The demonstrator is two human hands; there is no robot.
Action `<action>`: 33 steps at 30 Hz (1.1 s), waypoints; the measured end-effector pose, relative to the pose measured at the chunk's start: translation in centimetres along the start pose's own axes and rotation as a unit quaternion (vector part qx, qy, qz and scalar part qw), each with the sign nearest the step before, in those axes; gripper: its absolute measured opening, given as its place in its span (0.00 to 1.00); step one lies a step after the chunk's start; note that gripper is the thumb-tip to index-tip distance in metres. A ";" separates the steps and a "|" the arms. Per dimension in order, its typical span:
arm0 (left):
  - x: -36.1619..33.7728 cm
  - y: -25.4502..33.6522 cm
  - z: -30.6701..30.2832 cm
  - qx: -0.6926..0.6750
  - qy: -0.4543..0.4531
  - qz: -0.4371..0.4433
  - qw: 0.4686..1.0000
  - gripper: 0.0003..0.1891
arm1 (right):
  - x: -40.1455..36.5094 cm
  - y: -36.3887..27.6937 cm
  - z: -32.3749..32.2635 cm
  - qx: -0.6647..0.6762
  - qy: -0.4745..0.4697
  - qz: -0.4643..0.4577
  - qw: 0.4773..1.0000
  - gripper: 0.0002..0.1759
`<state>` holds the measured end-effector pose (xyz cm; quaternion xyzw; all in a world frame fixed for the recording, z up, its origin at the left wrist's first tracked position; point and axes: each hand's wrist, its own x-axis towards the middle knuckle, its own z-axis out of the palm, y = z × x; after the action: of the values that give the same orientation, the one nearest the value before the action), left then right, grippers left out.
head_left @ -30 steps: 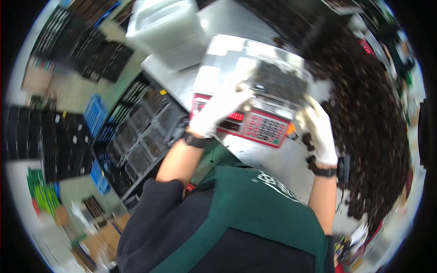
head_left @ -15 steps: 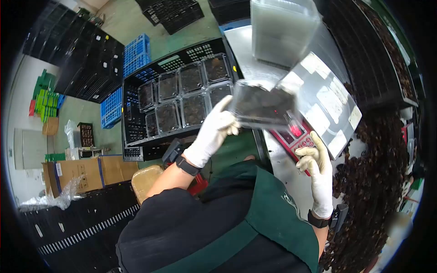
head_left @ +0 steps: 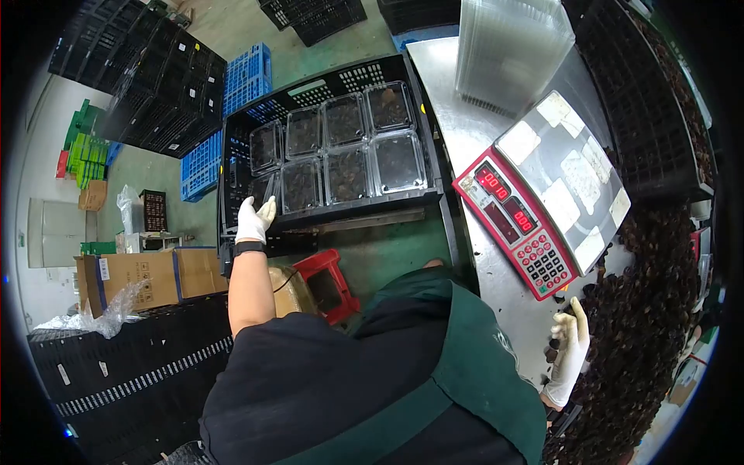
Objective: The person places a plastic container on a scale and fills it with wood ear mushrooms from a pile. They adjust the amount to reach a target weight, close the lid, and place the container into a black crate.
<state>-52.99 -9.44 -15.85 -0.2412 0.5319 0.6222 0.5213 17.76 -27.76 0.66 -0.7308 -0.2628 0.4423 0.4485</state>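
My left hand [head_left: 256,219], in a white glove, is at the near left corner of a black crate [head_left: 333,214]. Its fingers touch the lower-left clear box [head_left: 264,186], one of several boxes of dark pieces in two rows; what the fingers grip there is hard to see. My right hand [head_left: 571,341], also gloved, hovers palm-up with fingers apart beside the dark pieces [head_left: 643,325], just below the red scale [head_left: 515,225]. It holds nothing visible. The scale's display is lit and its plate [head_left: 570,167] carries pale patches.
A stack of clear empty boxes [head_left: 508,54] stands behind the scale on the metal table [head_left: 438,74]. Black crates [head_left: 155,77], blue pallets [head_left: 248,77], a cardboard box [head_left: 147,279] and a red stool [head_left: 329,283] stand left. Another crate [head_left: 651,101] stands at the right.
The clear box held over the scale has left that spot. My left hand has moved left to the crate's near left corner, and my right hand has dropped down and away from the scale.
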 end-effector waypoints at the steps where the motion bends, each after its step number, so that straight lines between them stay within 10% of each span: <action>1: -1.1 0.0 0.7 0.004 0.010 0.029 1.000 0.30 | -0.1 0.7 -0.4 0.014 -0.006 -0.007 1.000 0.25; 8: -10.3 -10.1 15.6 0.273 -0.193 0.416 0.846 0.29 | -1.3 1.7 -1.1 0.023 0.011 0.040 0.999 0.23; 11: -18.6 -18.1 27.2 0.353 -0.398 0.629 0.567 0.26 | -1.9 1.4 -1.4 0.020 0.020 0.020 0.999 0.20; 14: -26.7 -23.9 35.9 0.354 -0.411 0.812 0.217 0.26 | -2.5 1.8 -2.7 0.031 0.010 -0.007 0.999 0.21; 16: -27.1 -27.0 41.3 0.357 -0.406 0.836 0.096 0.24 | -3.5 3.3 -3.6 0.068 0.046 -0.025 0.996 0.21; 25: -25.2 -25.5 51.9 0.637 -0.485 0.585 0.131 0.09 | -10.9 12.8 -6.3 0.155 0.241 0.077 0.955 0.20; 29: -26.6 -23.5 56.2 0.709 -0.492 0.502 0.062 0.09 | -9.5 15.2 -4.6 0.051 0.346 0.089 0.932 0.23; 33: -31.3 -21.2 56.5 0.619 -0.498 0.554 0.248 0.16 | -5.9 12.9 -3.1 -0.242 0.446 -0.059 0.860 0.25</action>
<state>-8.79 27.53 20.17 0.8677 0.3907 0.2343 0.1986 17.56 -39.64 -7.76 -0.9187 -0.1763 -0.0359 0.3516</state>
